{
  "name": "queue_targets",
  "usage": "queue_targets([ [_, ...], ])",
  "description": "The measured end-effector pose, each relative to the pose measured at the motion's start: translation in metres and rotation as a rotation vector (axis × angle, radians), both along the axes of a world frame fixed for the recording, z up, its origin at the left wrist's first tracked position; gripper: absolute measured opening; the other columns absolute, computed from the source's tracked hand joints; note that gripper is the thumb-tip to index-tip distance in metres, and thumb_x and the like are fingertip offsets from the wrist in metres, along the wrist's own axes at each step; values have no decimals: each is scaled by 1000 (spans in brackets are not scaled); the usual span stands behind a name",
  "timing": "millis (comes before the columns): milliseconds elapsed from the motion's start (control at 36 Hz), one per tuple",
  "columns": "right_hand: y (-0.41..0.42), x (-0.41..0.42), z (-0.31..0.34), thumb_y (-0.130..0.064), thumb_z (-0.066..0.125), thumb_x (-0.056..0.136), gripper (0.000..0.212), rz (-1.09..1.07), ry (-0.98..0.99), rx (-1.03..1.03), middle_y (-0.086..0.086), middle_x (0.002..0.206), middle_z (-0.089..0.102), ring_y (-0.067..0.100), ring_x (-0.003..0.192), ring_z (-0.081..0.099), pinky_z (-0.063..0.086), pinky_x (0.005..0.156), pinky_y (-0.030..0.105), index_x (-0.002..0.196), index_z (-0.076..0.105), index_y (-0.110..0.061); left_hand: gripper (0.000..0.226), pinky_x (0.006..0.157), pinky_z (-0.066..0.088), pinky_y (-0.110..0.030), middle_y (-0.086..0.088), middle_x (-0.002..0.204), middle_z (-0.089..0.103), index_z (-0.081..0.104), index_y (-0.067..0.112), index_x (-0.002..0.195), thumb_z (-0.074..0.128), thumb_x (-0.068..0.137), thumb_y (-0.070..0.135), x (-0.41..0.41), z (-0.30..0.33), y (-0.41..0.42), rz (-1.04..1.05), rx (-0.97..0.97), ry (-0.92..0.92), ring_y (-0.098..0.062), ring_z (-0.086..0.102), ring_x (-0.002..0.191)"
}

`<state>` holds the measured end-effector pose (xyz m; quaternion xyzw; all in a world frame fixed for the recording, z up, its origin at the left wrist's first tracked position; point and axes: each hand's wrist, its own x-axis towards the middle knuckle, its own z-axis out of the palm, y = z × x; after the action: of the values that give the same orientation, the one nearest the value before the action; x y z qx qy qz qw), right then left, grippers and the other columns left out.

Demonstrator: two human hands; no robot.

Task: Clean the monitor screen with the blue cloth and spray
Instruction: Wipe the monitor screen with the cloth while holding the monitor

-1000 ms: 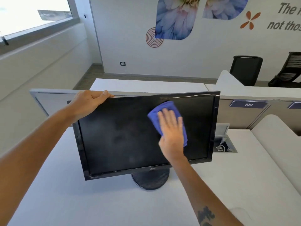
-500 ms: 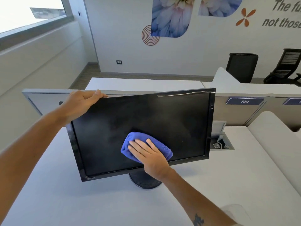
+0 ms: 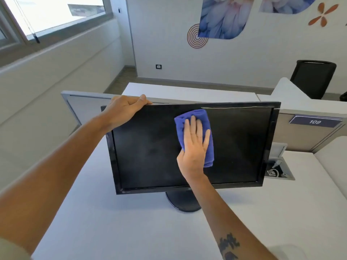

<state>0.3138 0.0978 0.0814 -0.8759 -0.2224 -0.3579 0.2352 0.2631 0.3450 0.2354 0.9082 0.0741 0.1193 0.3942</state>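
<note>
Your flat right hand [image 3: 194, 147] presses the folded blue cloth [image 3: 195, 136] high on the black glossy monitor screen [image 3: 150, 147]; your left hand [image 3: 124, 109] grips its top-left corner. Wiping looks midway: hazy patches remain left of the cloth.

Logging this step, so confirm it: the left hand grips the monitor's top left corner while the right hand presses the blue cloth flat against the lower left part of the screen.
Not quite. The head view shows the right hand pressing the blue cloth flat against the upper middle of the screen, just under the top bezel, not the lower left. The rest holds: the left hand grips the top left corner of the monitor.
</note>
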Motion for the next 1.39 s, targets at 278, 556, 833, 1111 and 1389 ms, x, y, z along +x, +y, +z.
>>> queue_targets([
  [278,75,-70,-26,-6,45,87,84,562,20,-543,-3,174,18,19,160,16,8,130,46,166,22,-22,53,120,44,-48,10,136,72,77,46,123,34,106,70,1,-2,-1,26,87,-5,-17,58,133],
  [556,80,-104,-47,-23,41,92,69,614,29,-732,-4,167,34,19,144,38,27,115,40,160,35,-20,53,119,40,-39,10,137,72,77,43,125,34,108,67,-3,0,-1,37,97,13,-16,56,137],
  [833,41,-88,-79,-27,59,95,65,809,-204,-1016,-2,166,32,24,146,36,35,115,44,157,38,-17,54,122,40,-44,12,131,74,77,46,125,32,106,70,-6,1,0,46,79,35,-16,55,138],
  [1111,88,-31,47,-8,32,91,71,480,-25,-452,-8,165,42,28,147,34,29,117,46,160,40,-24,59,122,38,-42,13,124,78,79,46,120,26,107,69,-4,6,-7,36,155,36,-14,60,134],
  [1389,36,-100,-62,-26,67,86,78,707,60,-973,-6,157,44,23,112,52,48,91,40,158,37,-16,58,124,36,-43,13,143,68,77,50,122,28,103,75,-6,0,2,48,87,55,-16,49,145],
])
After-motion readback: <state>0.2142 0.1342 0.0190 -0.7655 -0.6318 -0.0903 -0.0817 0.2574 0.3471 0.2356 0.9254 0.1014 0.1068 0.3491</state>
